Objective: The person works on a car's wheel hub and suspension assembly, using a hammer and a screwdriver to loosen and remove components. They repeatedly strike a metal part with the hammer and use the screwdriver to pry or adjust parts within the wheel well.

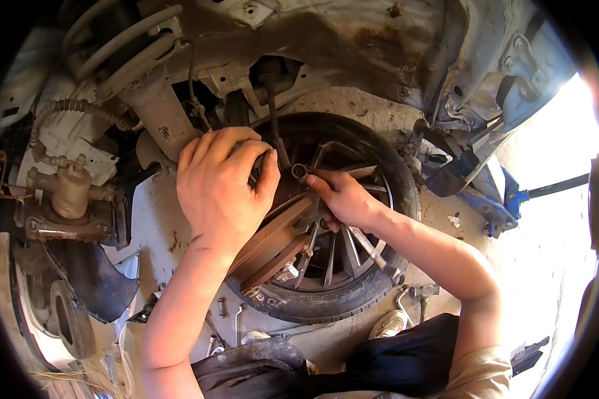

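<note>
The right hand closes round a smooth steel wrench, above a black tyre lying on pale, gritty floor; the left hand curls — its grip hidden — near a rusty round disc beneath the grimy car body.

Washed-out glare over right-hand floor, shadowed wheel arch, black fisheye edges

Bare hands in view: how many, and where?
2: the left hand near the strut, the right hand gripping a round-ended metal tool.
</note>
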`<state>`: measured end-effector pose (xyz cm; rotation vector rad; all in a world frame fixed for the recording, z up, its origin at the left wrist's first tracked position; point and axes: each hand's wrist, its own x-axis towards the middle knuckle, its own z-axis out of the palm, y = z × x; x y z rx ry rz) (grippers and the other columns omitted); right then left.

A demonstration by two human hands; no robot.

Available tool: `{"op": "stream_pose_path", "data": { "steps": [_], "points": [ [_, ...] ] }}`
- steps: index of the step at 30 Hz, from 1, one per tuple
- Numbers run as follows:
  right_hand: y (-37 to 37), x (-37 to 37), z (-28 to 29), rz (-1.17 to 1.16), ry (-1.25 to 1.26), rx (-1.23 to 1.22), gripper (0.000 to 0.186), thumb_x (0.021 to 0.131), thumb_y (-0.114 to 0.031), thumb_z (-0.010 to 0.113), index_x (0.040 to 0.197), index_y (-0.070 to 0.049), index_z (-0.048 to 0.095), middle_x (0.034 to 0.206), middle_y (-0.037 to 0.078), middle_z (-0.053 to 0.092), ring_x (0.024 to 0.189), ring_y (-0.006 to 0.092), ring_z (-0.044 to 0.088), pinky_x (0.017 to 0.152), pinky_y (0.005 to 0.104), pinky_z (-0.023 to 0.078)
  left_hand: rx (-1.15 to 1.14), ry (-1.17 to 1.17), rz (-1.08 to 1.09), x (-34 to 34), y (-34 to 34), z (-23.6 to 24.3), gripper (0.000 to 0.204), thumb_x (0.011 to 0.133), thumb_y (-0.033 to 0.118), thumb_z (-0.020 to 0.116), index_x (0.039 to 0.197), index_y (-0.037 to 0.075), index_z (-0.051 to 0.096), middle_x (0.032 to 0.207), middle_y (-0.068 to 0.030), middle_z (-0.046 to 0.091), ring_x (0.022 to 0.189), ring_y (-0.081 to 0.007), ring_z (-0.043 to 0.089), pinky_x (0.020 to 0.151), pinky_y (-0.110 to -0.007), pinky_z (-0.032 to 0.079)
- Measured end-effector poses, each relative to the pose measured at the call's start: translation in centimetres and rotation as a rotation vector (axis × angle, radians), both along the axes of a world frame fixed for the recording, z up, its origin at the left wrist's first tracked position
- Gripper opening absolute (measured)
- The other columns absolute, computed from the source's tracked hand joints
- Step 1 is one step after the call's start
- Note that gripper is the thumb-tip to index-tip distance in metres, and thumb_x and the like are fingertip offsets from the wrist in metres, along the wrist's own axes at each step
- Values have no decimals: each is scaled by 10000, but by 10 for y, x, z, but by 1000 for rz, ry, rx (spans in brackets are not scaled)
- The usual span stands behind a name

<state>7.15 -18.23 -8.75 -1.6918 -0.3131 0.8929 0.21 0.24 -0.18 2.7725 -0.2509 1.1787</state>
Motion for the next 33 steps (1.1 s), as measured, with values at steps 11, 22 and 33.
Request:
{"op": "stream_pose_path", "data": {
  "steps": [11,22,33],
  "points": [
    [12,-9,15,-45,46,-78,466,1072,-369,443,1423,-65,482,610,54,568,456,136,578,421,271,494,1,9,1,-1,-1,1,76,792,178,735,794,111,699,907,20,670,862,-218,628,867,-382,456],
    [1,16,-8,97,-473,-200,405,1033,-331,497,1265,-30,636,811,236,693,788,343,697,755,421,552,5,44,16,-2,0,4,77,818,169,725,833,94,716,940,14,695,891,-219,644,875,-374,466],
    [-9,30,-3,43,-252,-92,409,1019,-351,537,1192,-9,679,674,103,623,616,188,607,605,347,505,-26,32,9,-3,1,3,82,815,173,728,826,93,714,927,13,694,886,-224,643,869,-374,466]
  ]
}}
